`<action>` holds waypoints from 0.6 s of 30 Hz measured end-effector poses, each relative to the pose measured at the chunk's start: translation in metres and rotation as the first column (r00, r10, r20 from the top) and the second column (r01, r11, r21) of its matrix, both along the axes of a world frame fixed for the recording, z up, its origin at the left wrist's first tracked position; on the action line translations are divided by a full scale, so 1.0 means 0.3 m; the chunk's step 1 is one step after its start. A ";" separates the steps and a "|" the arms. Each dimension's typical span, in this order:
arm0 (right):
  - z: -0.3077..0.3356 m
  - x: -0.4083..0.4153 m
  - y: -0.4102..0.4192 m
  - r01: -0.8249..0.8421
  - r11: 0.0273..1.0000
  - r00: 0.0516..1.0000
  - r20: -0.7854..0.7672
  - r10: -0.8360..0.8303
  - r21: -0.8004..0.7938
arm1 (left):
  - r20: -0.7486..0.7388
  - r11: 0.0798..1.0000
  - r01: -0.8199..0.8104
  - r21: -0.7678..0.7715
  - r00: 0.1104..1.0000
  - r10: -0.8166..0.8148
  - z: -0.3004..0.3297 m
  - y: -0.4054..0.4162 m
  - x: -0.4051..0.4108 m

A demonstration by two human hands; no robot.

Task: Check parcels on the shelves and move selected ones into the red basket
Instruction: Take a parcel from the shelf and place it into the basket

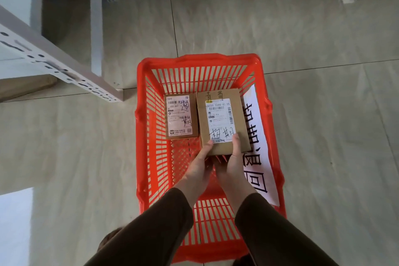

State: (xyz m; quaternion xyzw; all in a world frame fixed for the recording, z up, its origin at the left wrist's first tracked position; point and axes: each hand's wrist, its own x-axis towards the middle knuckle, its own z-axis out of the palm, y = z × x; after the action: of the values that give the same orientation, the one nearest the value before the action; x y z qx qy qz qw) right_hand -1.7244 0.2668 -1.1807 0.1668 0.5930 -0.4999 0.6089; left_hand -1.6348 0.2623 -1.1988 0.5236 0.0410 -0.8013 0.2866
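Dark sleeves (164, 222) lead to both hands (218, 162) gripping a parcel (222, 123), fingers hidden beneath, over the red basket (149, 136).

Soft, even daylight fills the scene and shadows stay faint. A pale glare washes the floor (15, 222) at the lower left, and the white shelf frame (54, 65) at the upper left looks overexposed. Wide-angle distortion bends the floor tile lines and stretches the edges. The whole picture is slightly soft, and the label print on the parcels is smeared.
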 end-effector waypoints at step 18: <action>-0.124 -0.003 -0.050 -0.073 0.997 0.997 -0.021 0.073 -0.038 | 0.062 0.995 0.060 -0.074 0.997 -0.055 -0.083 -0.057 0.020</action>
State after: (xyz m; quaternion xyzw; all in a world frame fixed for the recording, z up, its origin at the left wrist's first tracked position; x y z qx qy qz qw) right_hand -1.7252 0.2516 -1.2180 0.1283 0.5948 -0.4903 0.6239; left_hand -1.6289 0.2451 -1.2237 0.5369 -0.0130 -0.7943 0.2841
